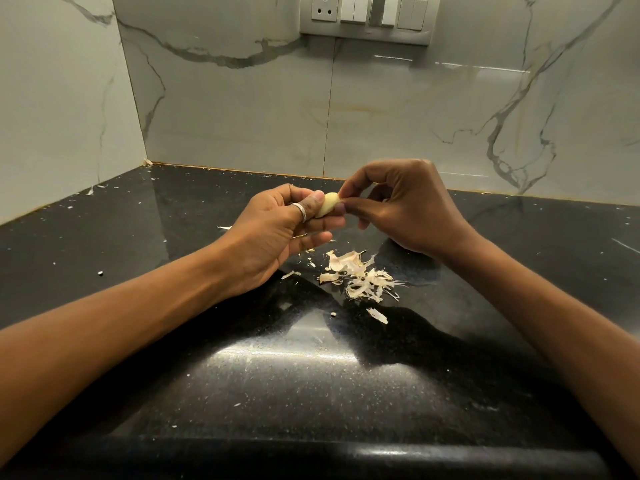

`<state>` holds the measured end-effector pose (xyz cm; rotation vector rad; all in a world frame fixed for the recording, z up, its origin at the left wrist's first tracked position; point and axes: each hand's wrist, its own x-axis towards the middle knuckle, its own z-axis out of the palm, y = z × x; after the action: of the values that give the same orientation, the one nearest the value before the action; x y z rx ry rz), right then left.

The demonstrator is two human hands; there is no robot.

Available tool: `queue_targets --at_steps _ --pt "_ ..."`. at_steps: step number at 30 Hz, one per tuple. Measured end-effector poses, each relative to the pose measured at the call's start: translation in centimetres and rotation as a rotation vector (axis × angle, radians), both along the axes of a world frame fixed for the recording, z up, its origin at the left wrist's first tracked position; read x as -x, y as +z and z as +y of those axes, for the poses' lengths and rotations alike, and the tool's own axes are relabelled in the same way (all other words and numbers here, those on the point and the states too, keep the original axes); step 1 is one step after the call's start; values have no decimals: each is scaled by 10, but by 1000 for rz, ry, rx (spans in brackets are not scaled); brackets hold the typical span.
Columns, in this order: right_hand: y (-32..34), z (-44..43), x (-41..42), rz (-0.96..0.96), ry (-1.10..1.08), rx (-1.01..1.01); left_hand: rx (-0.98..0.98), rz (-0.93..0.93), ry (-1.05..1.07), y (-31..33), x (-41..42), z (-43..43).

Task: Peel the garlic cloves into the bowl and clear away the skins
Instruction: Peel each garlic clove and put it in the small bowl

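Garlic clove (328,204): centre of the frame, held in the air above the black countertop (311,375), between both hands; it is pale yellow and smooth, and looks mostly bare of skin.
Left hand (277,237): thumb and curled fingers grip the clove's left end; a ring (300,212) sits on one digit.
Right hand (405,206): thumb and forefinger tips are pinched together at the clove's right end, the other fingers curled under; whether they nip a last shred of skin or the flesh itself cannot be told.
Skins (360,275): a loose papery pile on the countertop just below the hands, with stray flakes scattered further out.
Bowl: not in view.
Handling, clove: probably light and firm, and likely slippery once bare, so hold it by the blunt end and pick at the tip.
Handling, skins: likely near weightless, brittle and easily scattered; gathering them with the side of a hand seems safer than pinching each one.
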<state>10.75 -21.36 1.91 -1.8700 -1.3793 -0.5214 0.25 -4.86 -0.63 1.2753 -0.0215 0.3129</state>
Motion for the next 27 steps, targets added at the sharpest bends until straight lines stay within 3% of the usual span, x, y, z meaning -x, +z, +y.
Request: queue_targets --at_steps 16,27 --pt "0 0 0 -40 -1 15 -48 16 -55 0 0 0" --pt "1 1 2 -221 -41 12 -58 32 -42 0 1 0"
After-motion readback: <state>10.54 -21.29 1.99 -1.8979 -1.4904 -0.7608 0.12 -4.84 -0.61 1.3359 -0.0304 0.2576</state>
